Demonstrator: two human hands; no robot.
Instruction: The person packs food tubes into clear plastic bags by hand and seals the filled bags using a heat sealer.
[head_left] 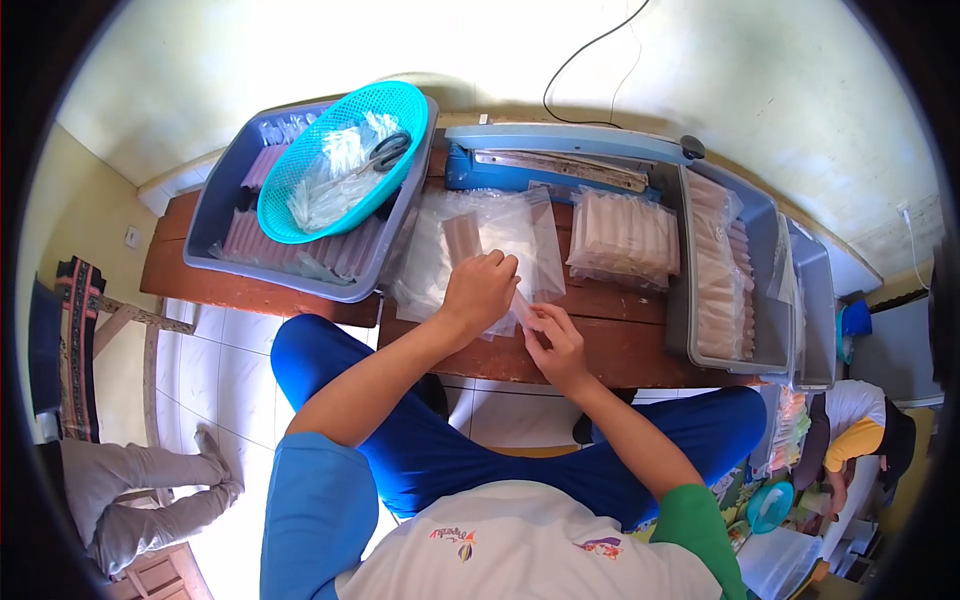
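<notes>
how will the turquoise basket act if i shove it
The turquoise basket should feel light for its size, given its thin mesh wall. It may slide or tip, perched on the bin. The scissors inside, lying on loose plastic, could shift.

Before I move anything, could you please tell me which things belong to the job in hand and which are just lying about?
Job, it seems: plastic sleeve in the left hand and right hand; clear bags beneath; stacked packs; tub of packs.

Seemingly lying about: idle scissors in the basket; idle blue lever tool; black cable; patterned cloth.
</notes>
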